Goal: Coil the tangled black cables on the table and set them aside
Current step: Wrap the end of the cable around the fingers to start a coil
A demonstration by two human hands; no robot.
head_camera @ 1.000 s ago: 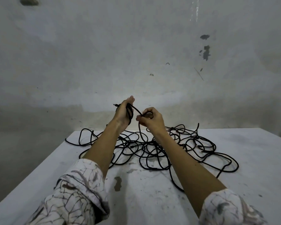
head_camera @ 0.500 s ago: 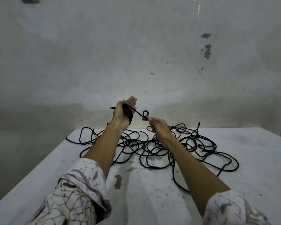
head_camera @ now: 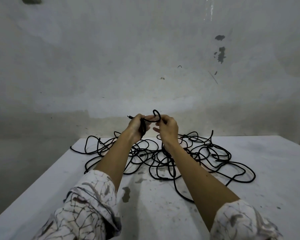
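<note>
Both hands raised – left hand (head_camera: 138, 126) fingers grip cable coil (head_camera: 143, 130), right hand (head_camera: 168, 129) fingers pinch loop (head_camera: 157, 116)

Left hand (head_camera: 138, 126) closed around a small coil of black cable (head_camera: 143, 129), right hand (head_camera: 168, 128) pinching a loop beside it, messy cable pile (head_camera: 189, 156) on white table (head_camera: 267, 170), patterned sleeves (head_camera: 87, 205)
</note>
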